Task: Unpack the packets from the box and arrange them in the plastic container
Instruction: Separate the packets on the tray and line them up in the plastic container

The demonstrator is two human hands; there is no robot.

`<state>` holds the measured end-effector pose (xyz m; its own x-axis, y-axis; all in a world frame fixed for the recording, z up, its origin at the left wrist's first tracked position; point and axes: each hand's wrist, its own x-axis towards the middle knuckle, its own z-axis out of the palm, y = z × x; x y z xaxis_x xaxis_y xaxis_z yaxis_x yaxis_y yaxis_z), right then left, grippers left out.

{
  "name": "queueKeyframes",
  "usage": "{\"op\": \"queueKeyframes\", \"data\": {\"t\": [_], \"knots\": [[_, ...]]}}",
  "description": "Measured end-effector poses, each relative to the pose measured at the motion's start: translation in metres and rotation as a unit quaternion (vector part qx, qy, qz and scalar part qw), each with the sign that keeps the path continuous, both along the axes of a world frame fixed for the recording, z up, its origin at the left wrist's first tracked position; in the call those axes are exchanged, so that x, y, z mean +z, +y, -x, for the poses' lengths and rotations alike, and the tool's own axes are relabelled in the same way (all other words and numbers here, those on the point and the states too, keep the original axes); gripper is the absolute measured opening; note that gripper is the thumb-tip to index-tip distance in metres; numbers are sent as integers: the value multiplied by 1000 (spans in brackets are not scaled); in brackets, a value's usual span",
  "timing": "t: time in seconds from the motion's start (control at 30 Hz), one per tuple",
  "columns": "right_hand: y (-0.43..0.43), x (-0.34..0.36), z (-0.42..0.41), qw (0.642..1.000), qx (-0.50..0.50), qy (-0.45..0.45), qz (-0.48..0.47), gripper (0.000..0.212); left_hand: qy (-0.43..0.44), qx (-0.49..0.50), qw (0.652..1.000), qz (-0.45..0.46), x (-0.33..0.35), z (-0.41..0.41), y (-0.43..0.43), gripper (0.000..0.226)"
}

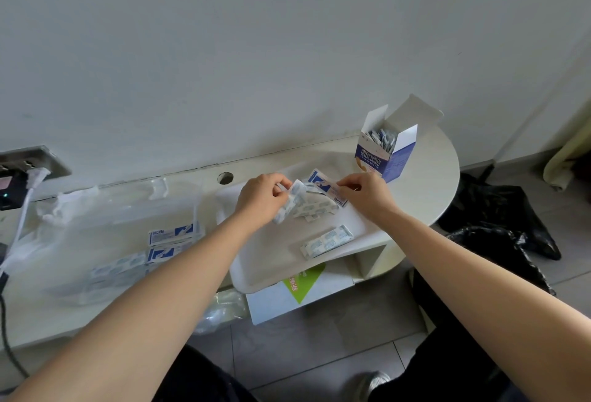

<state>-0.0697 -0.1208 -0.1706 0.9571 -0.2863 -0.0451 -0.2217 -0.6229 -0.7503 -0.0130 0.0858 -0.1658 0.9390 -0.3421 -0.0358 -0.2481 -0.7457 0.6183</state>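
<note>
A blue and white box (385,155) stands open at the table's back right, with several packets inside. My left hand (260,198) grips a small stack of blue-white packets (292,201) over a white tray (256,261). My right hand (366,192) pinches one packet (324,184) beside that stack. More packets lie loose under my hands, and one strip of packets (327,240) lies on the tray nearer to me. The clear plastic container (105,219) sits to the left and holds several packets (172,233) laid flat.
A white and green carton (300,289) sticks out under the tray at the table's front edge. Crumpled clear plastic (64,206) lies behind the container. A wall socket with cables (19,171) is at far left. Black bags (499,225) lie on the floor at right.
</note>
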Motion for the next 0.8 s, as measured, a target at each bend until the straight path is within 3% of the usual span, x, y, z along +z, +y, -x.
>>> {"op": "queueKeyframes", "data": {"t": [0.1,0.2,0.3,0.4,0.5,0.6,0.8], "knots": [[0,0,0,1000,8,6,5,16,24,-28,999,-13,0,1,3,25],[-1,0,0,1000,14,14,11,16,64,-94,988,-101,0,2,7,24],[1,-1,-1,1000,26,16,4,15,28,-79,988,-132,-7,3,12,25],[7,3,0,998,62,27,4,14,-13,-36,999,-16,-2,6,9,35],[22,12,0,993,112,19,2,9,60,-39,992,105,16,11,8,21],[44,21,-5,988,148,-2,-40,14,47,-20,993,103,32,11,25,7],[107,26,-20,973,188,-11,-133,21,67,110,979,155,56,10,114,7]]}}
